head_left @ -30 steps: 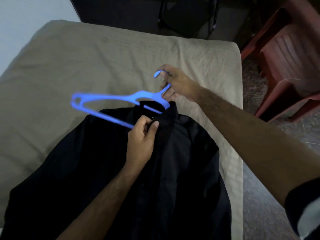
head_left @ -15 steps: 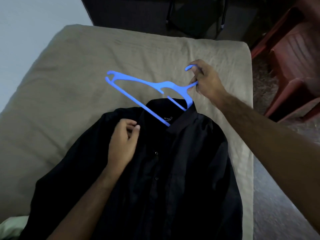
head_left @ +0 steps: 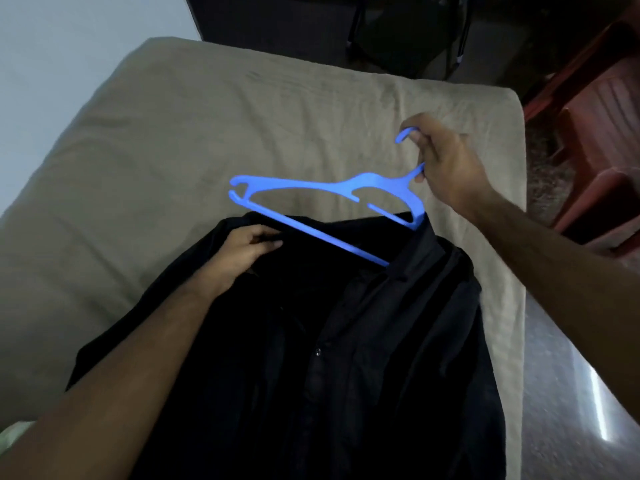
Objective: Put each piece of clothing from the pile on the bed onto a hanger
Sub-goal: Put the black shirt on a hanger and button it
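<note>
A black button-up shirt [head_left: 346, 341] lies spread on the bed [head_left: 173, 133], collar toward the far end. A blue plastic hanger [head_left: 325, 185] is held over the collar; its right end is tucked inside the shirt's right shoulder, its left end is still outside. My right hand [head_left: 446, 164] grips the hanger at its hook and neck. My left hand [head_left: 246, 251] pinches the shirt's fabric at the left shoulder, just under the hanger's lower bar.
The bed carries a beige sheet and runs away from me, its right edge beside a dark floor [head_left: 571, 393]. Red plastic chairs [head_left: 595, 133] stand at the right. A dark chair frame [head_left: 408, 32] stands past the bed's far end. A pale cloth [head_left: 10, 434] shows at bottom left.
My right hand has carried the hanger rightward and turned it, its right end going into the shirt's right shoulder. My left hand moved from the collar front to the left shoulder fabric.
</note>
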